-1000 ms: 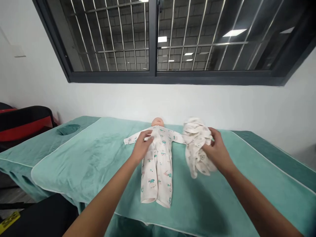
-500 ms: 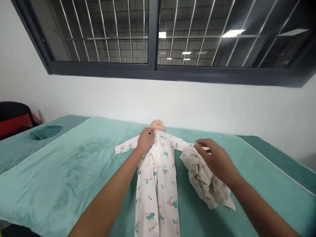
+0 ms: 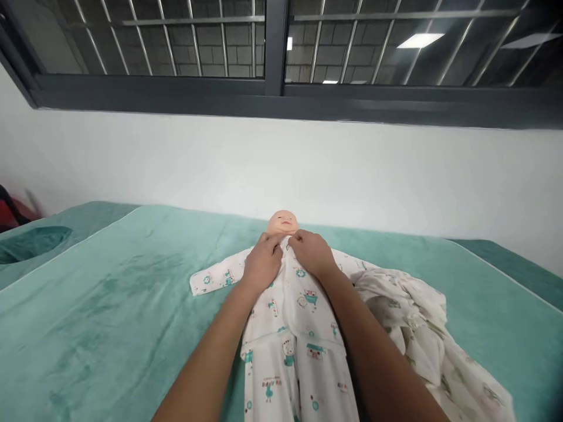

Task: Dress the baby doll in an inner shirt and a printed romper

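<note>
A baby doll (image 3: 282,223) lies on its back on the green bed cover, head toward the wall. It wears a white long-sleeved pajama top (image 3: 308,299) with small teal and pink prints, and matching pajama pants (image 3: 272,384) stretch below it toward me. At the neckline my left hand (image 3: 264,261) is closed, with its fingers pinching the top's collar. My right hand (image 3: 313,253) grips the collar's other side, fingertips close to the left ones. The doll's chest is partly covered by both hands. Beside my right forearm lies a crumpled white patterned cloth (image 3: 422,328), partly over one sleeve.
The green bed cover (image 3: 127,305) spreads on both sides. A round hollow (image 3: 35,243) is at its far left. Behind the doll stands a white wall (image 3: 197,164) under a dark window frame (image 3: 153,94). A red and black object (image 3: 13,211) sits at the left edge.
My right hand has moved left from above the crumpled cloth to the collar and taken hold of it. My left hand stays at the neckline. The view has come closer.
</note>
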`<state>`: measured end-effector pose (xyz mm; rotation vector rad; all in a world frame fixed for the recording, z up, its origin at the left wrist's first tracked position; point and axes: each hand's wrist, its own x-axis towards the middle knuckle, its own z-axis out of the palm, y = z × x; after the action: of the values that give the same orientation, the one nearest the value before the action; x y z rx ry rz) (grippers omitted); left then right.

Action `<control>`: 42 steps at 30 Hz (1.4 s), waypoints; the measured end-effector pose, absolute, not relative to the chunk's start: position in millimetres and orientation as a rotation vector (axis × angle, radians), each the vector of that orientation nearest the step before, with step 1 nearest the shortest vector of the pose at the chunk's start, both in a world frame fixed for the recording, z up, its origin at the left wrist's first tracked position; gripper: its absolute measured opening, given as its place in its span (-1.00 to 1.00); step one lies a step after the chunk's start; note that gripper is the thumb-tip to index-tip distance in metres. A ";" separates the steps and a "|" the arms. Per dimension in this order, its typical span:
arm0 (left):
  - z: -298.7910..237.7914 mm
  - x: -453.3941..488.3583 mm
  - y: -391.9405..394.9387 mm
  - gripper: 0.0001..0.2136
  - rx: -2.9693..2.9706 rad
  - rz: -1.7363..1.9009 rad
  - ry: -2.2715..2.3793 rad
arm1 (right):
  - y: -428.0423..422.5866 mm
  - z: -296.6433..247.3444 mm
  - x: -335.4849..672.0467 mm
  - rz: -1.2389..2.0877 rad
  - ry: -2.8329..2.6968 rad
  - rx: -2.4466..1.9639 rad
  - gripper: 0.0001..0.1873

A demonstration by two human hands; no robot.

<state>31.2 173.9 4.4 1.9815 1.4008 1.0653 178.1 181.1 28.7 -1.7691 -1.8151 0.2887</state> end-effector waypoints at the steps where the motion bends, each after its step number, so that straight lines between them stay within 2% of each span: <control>1: 5.0 32.0 173.8 -0.57 1.997 1.058 1.402 | 181.2 26.0 181.3 0.323 -1.763 -1.738 -0.75; 5: 7.2 32.5 164.7 -0.57 1.996 1.101 1.386 | 170.1 19.9 186.1 0.350 -1.593 -1.678 -0.73; 10: 8.0 25.4 142.8 -0.73 1.910 1.284 1.205 | 133.0 22.4 178.7 0.269 -1.455 -1.603 -0.74; 18: 6.1 21.8 139.9 -0.78 1.894 1.248 1.058 | 98.3 31.1 166.6 0.175 -1.874 -1.666 -0.69; 25: 8.4 23.1 140.8 -0.84 1.895 1.239 1.109 | 115.5 27.5 178.1 0.349 -1.850 -1.487 -0.88; 29: 9.6 22.8 140.1 -0.89 1.901 1.250 1.120 | 119.9 25.8 187.7 0.652 -1.761 -1.409 -0.88; 32: 9.7 22.4 139.8 -0.88 1.912 1.243 1.102 | 120.6 24.9 190.3 0.751 -1.672 -1.395 -0.87; 42: 11.6 27.3 139.9 -0.78 1.898 1.167 1.108 | 125.8 16.9 180.0 0.485 -1.625 -1.484 -0.88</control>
<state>27.3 139.9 11.6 1.8978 1.1084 1.1671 180.0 125.8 16.9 -1.4841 -1.6247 0.4851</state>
